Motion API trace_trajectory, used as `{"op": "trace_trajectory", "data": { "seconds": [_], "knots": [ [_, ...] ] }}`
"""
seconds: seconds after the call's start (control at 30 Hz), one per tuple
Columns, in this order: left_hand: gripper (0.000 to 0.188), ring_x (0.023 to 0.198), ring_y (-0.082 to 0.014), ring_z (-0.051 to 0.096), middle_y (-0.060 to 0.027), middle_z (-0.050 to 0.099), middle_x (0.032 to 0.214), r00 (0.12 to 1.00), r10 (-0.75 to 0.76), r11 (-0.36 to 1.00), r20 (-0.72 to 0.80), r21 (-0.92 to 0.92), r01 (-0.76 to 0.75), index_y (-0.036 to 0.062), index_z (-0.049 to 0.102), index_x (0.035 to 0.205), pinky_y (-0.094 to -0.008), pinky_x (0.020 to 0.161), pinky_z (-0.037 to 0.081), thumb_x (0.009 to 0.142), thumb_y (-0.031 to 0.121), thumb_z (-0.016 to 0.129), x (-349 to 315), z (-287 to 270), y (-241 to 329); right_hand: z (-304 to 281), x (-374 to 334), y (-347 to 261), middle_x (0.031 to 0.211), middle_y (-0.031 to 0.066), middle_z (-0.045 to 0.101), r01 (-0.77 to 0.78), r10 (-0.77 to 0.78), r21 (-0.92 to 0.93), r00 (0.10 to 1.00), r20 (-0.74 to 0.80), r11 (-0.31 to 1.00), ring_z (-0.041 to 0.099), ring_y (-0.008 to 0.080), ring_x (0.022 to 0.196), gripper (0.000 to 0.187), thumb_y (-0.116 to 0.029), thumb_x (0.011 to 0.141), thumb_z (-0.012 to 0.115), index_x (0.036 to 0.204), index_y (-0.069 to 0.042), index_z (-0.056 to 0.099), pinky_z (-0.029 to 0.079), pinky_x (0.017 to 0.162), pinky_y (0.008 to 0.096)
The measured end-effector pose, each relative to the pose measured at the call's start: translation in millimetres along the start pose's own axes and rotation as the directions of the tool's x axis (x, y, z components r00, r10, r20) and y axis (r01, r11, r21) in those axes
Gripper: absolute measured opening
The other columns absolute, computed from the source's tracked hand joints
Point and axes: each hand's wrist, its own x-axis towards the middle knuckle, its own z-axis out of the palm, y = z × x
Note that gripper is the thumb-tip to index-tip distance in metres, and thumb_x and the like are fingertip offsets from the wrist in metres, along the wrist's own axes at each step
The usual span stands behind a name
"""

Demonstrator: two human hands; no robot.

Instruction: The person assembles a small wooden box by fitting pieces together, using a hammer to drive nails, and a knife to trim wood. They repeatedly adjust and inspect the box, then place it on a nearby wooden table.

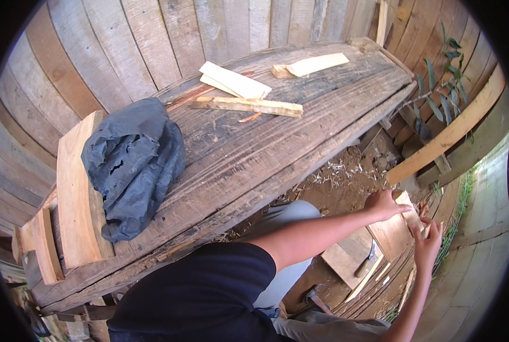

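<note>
A short piece of pale wood (408,212) is held between my two hands at the lower right. My left hand (384,205) pinches its upper end, thumb along the edge. My right hand (427,244) grips the lower end, its fingers bent. Just under the hands a light wooden board (391,235) leans at a slant. Beside it a flat wooden board (348,257) lies on the ground, and a small tool with a metal part (372,251) rests there, its kind not clear. Thin wood strips (364,280) lie close by.
A long, rough wooden bench (277,148) crosses the view, carrying loose pale wood pieces (237,81), a crumpled black plastic bag (137,165) and a thick plank (74,199). Plank walls (169,34) stand behind. A curved timber (451,134) and a leafy branch (437,102) are at right.
</note>
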Motion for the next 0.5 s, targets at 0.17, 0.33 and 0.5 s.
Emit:
{"op": "trace_trajectory", "data": {
  "seconds": [0.17,0.33,0.5],
  "knots": [
    [0.074,0.095,-0.0335,0.074,-0.0229,0.075,0.099,0.992,-0.006,0.979,0.123,-0.201,0.031,-0.0017,0.074,0.099,-0.0428,0.085,0.058,0.067,0.064,0.085,-13,-12,-6,17,-22,22,0.125,0.0170,0.059,-0.202,0.153,0.131,0.937,0.315,0.971,0.059,0.0323,0.114,0.047,-0.016,0.089,0.079,0.133,-0.006,0.065,0.046,0.099,0.0409],
    [0.073,0.096,-0.0361,0.074,-0.0246,0.074,0.098,0.997,0.050,0.995,-0.051,-0.081,-0.054,-0.0060,0.073,0.096,-0.0430,0.086,0.059,0.064,0.058,0.088,-31,7,-4,40,-45,92,0.133,0.0166,0.063,-0.165,0.062,0.292,0.941,0.332,0.942,0.054,0.0289,0.131,0.039,-0.007,0.095,0.070,0.132,0.003,0.061,0.039,0.113,0.0429],
    [0.081,0.103,-0.0375,0.072,-0.0267,0.073,0.106,0.992,0.020,1.000,-0.123,0.002,-0.020,-0.0102,0.070,0.104,-0.0432,0.091,0.057,0.063,0.057,0.089,-28,10,-14,57,-39,92,0.133,0.0136,0.062,-0.256,0.069,0.446,0.917,0.394,0.857,0.053,0.0255,0.128,0.038,-0.004,0.095,0.068,0.131,0.002,0.060,0.042,0.109,0.0394]
  ]
}}
